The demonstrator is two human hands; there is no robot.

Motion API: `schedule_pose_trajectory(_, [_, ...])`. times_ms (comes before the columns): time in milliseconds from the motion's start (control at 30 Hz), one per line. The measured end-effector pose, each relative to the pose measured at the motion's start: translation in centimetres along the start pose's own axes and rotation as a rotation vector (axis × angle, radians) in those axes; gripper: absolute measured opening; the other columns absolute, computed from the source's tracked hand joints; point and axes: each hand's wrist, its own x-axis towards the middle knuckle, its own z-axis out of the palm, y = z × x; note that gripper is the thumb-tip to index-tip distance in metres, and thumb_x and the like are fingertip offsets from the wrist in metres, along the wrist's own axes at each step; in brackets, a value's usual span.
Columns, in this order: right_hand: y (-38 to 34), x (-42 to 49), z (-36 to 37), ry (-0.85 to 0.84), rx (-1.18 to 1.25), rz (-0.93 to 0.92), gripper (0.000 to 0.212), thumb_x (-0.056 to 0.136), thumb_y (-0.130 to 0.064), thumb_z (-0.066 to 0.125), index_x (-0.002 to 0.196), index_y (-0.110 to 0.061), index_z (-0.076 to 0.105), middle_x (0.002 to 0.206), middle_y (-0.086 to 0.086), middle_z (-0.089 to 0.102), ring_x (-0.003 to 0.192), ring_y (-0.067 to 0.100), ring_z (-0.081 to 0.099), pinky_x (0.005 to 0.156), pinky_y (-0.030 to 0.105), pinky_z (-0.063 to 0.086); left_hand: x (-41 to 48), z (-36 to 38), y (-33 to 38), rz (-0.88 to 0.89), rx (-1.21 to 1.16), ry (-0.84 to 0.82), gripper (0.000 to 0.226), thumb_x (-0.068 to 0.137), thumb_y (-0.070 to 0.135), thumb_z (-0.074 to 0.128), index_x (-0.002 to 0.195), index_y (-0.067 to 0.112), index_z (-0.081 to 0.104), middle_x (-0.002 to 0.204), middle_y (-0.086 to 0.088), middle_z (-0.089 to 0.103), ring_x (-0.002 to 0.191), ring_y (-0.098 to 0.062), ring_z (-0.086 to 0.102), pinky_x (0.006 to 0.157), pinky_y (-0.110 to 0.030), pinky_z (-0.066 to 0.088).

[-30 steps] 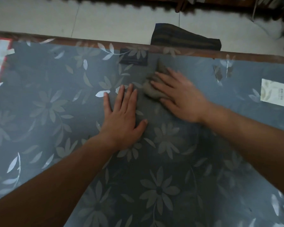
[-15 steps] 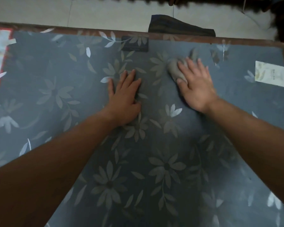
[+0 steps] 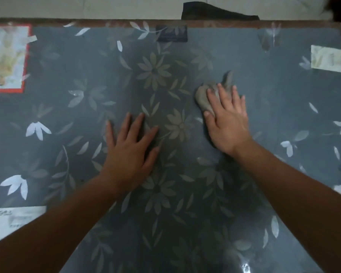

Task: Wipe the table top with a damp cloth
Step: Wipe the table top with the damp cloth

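The table top (image 3: 274,107) is dark blue-grey with a pale flower pattern under a glossy cover. A crumpled grey cloth (image 3: 204,95) lies on it right of centre. My right hand (image 3: 227,121) presses flat on the cloth, fingers spread over it, and most of the cloth is hidden under the palm. My left hand (image 3: 131,148) lies flat on the bare table to the left, fingers apart, holding nothing.
A red-bordered picture (image 3: 6,58) lies under the cover at the far left, a pale card (image 3: 328,59) at the far right, a white paper (image 3: 16,219) near left. A dark label (image 3: 171,33) sits by the far wooden edge (image 3: 106,23). Beyond is pale floor with a dark mat (image 3: 215,12).
My right hand has slid the cloth rightward, then back toward me from the far edge. My left hand stays flat on the table. The view has shifted toward the near side.
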Motion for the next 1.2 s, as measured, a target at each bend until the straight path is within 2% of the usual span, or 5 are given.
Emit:
schedule_pose_trajectory(200, [-2.2,-8.1,1.6,-0.119,-0.095,-0.422,0.057,0.101,-0.042,0.037,0.155,-0.025,0.029,0.165,0.004,0.024,0.154,0.036,0.011,0.123,0.058,0.010,-0.8,1.1,-0.9,0.017,0.075,-0.060,0.067,0.098,0.059,0.013,0.161,0.036,0.015,0.171,-0.006,0.002,0.156,-0.031,-0.009,0.120,-0.066,-0.005])
schedule_pose_trajectory(433, [-0.7,-1.7,0.6,0.023,0.040,0.165,0.061,0.098,-0.046,0.027,0.157,-0.029,0.026,0.167,0.002,0.017,0.154,0.035,0.005,0.123,0.051,-0.003,-0.9,1.8,-1.0,0.018,0.105,-0.026,0.066,0.098,0.055,0.013,0.161,0.034,0.013,0.171,-0.008,0.003,0.157,-0.032,-0.007,0.119,-0.067,-0.005])
schedule_pose_trajectory(667, [-3.1,-9.8,1.8,-0.122,-0.067,-0.333,0.055,0.103,-0.042,0.030,0.154,-0.023,0.033,0.165,0.004,0.025,0.154,0.035,0.011,0.123,0.058,0.008,-0.9,2.3,-1.2,0.029,0.104,0.002,0.065,0.099,0.050,0.017,0.161,0.033,0.014,0.171,-0.009,0.002,0.156,-0.033,-0.006,0.118,-0.069,-0.003])
schedule_pose_trajectory(900, [-1.7,-7.7,0.8,-0.005,0.058,0.044,0.056,0.102,-0.042,0.030,0.156,-0.026,0.030,0.166,0.001,0.021,0.155,0.031,0.006,0.124,0.050,-0.001,-0.9,2.8,-1.5,0.040,0.113,0.027,0.065,0.099,0.051,0.017,0.160,0.032,0.014,0.171,-0.010,0.003,0.156,-0.034,-0.006,0.118,-0.069,-0.003])
schedule_pose_trajectory(1200, [-5.2,-15.5,2.1,-0.014,0.124,0.011,0.053,0.102,-0.030,0.035,0.154,-0.018,0.035,0.164,0.004,0.029,0.153,0.032,0.014,0.123,0.057,0.011,-0.8,2.8,-2.1,0.065,-0.003,0.061,0.061,0.096,0.049,0.032,0.152,0.025,0.035,0.170,-0.009,0.012,0.157,-0.033,0.000,0.118,-0.070,-0.004])
